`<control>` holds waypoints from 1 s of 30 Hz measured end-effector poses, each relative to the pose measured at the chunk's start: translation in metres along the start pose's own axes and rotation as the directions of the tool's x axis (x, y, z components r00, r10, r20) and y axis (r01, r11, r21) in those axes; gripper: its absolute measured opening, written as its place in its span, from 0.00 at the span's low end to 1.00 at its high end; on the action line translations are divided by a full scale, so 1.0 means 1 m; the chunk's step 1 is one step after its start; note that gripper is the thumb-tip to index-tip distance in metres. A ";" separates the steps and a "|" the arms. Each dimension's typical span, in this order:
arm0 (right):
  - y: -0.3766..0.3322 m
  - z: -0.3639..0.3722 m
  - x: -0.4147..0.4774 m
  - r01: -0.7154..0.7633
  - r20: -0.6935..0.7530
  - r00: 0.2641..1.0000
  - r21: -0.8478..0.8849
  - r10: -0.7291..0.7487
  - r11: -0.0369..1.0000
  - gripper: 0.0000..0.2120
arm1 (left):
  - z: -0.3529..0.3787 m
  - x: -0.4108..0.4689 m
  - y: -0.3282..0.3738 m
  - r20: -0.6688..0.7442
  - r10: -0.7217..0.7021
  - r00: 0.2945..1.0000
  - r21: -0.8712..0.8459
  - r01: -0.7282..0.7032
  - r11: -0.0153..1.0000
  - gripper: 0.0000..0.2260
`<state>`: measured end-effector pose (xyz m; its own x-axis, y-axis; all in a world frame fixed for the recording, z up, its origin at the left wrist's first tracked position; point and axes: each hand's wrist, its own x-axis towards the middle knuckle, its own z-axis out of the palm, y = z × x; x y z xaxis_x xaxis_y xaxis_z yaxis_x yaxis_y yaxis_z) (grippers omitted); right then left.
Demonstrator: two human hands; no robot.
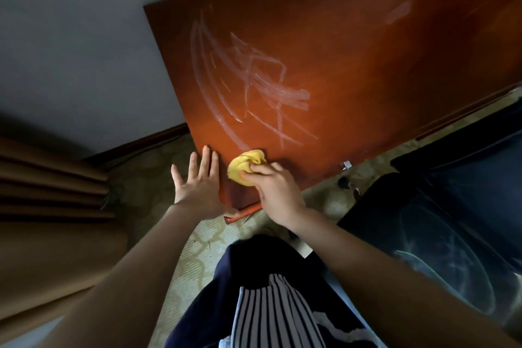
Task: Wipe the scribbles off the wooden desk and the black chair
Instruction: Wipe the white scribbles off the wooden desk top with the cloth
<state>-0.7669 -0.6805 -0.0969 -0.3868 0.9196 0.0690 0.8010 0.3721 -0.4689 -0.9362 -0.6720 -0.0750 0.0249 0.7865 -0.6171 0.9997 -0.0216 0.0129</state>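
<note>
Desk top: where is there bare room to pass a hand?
Bare: the wooden desk right of the scribbles, up to its right edge. Crowded: the near corner, where the left hand lies flat beside the right hand gripping the yellow cloth.

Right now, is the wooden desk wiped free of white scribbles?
No: white scribbles cover the reddish-brown wooden desk beyond the crumpled yellow cloth gripped by the right hand.

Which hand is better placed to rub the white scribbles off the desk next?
Probably the right hand: it grips the yellow cloth right by the scribbles. The left hand lies flat and empty at the desk edge.
</note>
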 end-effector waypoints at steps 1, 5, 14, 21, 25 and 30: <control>-0.002 0.003 0.003 0.044 0.014 0.999 0.003 -0.044 0.999 0.24 | 0.001 0.001 -0.001 -0.004 -0.002 1.000 -0.008 0.002 1.000 0.63; 0.022 0.000 0.001 0.222 -0.011 0.975 -0.054 -0.223 0.974 0.26 | 0.000 0.001 -0.001 -0.004 -0.031 1.000 -0.033 0.031 0.999 0.64; 0.117 -0.047 0.003 -0.016 -0.142 0.990 -0.130 -0.003 0.991 0.25 | -0.010 -0.001 -0.003 0.041 -0.039 0.998 -0.087 0.042 0.995 0.64; 0.144 -0.070 0.045 -0.297 -0.176 0.948 -0.173 0.267 0.939 0.21 | -0.011 0.001 -0.023 0.040 0.040 0.998 0.019 -0.041 0.999 0.61; 0.115 -0.053 0.070 -0.494 -0.221 0.861 -0.148 0.458 0.857 0.21 | -0.014 0.000 -0.024 0.042 0.061 0.997 0.013 -0.062 0.998 0.59; 0.062 -0.022 0.074 -0.380 -0.174 0.919 -0.139 0.355 0.915 0.24 | -0.016 0.000 -0.028 0.083 0.081 0.993 0.031 -0.083 0.996 0.59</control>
<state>-0.7362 -0.5863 -0.1016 0.0085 0.9987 0.0507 0.9431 0.0089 -0.3325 -0.9645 -0.6617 -0.0625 0.1051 0.7285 -0.6769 0.9935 -0.1064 0.0398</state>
